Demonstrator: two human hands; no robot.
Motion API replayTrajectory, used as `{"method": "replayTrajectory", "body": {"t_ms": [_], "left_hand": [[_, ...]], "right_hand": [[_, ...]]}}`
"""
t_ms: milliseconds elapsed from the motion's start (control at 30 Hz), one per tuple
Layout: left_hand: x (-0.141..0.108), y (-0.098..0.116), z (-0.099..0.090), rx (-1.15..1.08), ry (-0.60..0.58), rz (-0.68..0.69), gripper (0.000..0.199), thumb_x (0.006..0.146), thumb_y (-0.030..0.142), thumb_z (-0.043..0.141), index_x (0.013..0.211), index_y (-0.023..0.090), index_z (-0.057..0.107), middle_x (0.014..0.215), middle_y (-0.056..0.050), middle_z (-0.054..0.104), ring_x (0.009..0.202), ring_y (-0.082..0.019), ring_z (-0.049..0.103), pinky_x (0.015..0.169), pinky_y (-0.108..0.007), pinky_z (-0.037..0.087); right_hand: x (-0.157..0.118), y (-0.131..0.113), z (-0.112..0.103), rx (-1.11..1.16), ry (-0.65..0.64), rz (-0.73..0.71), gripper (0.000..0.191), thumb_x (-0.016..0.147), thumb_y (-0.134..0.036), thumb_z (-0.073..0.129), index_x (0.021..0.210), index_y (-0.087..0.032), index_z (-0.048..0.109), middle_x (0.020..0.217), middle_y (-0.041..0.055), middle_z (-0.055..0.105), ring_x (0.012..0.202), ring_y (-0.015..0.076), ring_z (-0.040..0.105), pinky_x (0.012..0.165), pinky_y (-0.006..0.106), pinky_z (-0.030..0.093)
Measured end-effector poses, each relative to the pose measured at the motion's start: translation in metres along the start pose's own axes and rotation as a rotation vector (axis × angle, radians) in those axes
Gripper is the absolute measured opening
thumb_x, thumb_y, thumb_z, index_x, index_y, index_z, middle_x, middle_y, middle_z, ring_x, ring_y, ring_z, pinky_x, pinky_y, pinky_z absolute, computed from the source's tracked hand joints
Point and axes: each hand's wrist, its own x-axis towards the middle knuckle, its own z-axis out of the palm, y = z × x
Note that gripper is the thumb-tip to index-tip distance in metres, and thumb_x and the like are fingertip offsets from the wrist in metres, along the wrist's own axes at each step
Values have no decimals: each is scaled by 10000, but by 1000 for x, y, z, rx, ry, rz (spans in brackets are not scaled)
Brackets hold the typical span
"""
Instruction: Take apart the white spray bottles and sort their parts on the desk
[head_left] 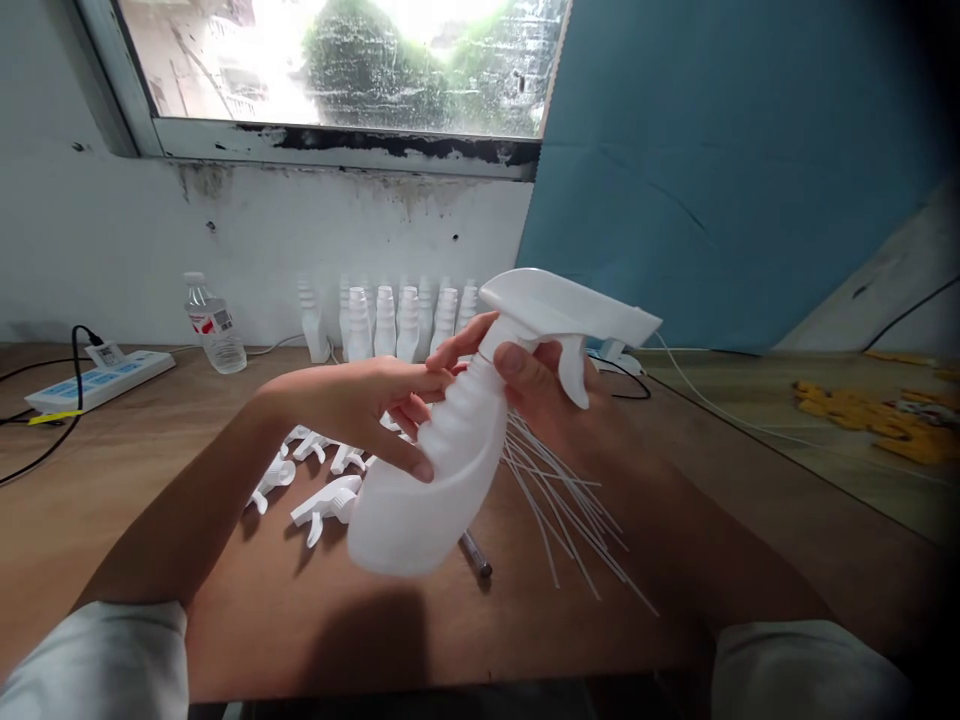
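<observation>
A white spray bottle (442, 480) is held tilted above the table, its trigger head (562, 305) seated on the neck and pointing right. My left hand (394, 405) wraps round the ribbed upper body from the left, with the thumb lying along the front. At the collar, my right hand (536, 375) is closed, its thumb pressed there and its other fingers partly hidden behind the head. Loose white trigger sprayers (330, 505) lie on the table to the left. Thin white dip tubes (570, 500) are spread below my right hand.
Several white bottles without heads (384, 325) stand along the wall. A clear water bottle (217, 325) and a white power strip (105, 380) are at the left. A dark pen (475, 555) lies under the held bottle. Yellow pieces (877, 415) lie at the far right.
</observation>
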Motion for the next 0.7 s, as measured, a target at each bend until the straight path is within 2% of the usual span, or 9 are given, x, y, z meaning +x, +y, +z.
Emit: {"method": "replayTrajectory", "body": {"t_ms": [100, 200, 367, 533, 700], "left_hand": [[6, -5, 7, -25, 20, -1, 515, 687, 245, 741, 1175, 234, 576, 1147, -60, 631, 897, -175, 665, 760, -263, 570], [12, -7, 13, 0, 68, 7, 591, 657, 296, 769, 1206, 228, 562, 1187, -84, 601, 966, -203, 648, 781, -283, 571], [23, -10, 27, -65, 294, 38, 669, 620, 314, 791, 1230, 249, 526, 1148, -72, 616, 986, -194, 636, 789, -283, 572], [37, -22, 40, 48, 531, 61, 376, 621, 425, 784, 838, 168, 616, 1100, -84, 644, 937, -186, 636, 701, -252, 572], [34, -24, 34, 330, 612, -12, 351, 763, 510, 652, 714, 162, 652, 730, -27, 694, 630, -115, 629, 646, -263, 544]], "right_hand": [[-1, 3, 2, 27, 61, -32, 197, 880, -374, 566, 987, -211, 592, 991, 42, 617, 907, 184, 622, 777, 349, 527], [-1, 8, 3, 55, 96, -2, 188, 839, -383, 614, 893, -205, 583, 887, 30, 616, 855, 178, 620, 681, 307, 522], [1, 12, 0, 5, 177, 2, 189, 848, -405, 591, 874, -218, 579, 779, 21, 608, 822, 179, 621, 648, 299, 522], [7, 14, -13, -212, 305, -110, 210, 835, -360, 628, 733, -186, 568, 657, 2, 584, 789, 164, 633, 751, 312, 519], [13, 21, -28, -172, 384, -67, 229, 801, -365, 668, 838, -200, 513, 619, -27, 580, 635, 143, 623, 615, 286, 522]]}}
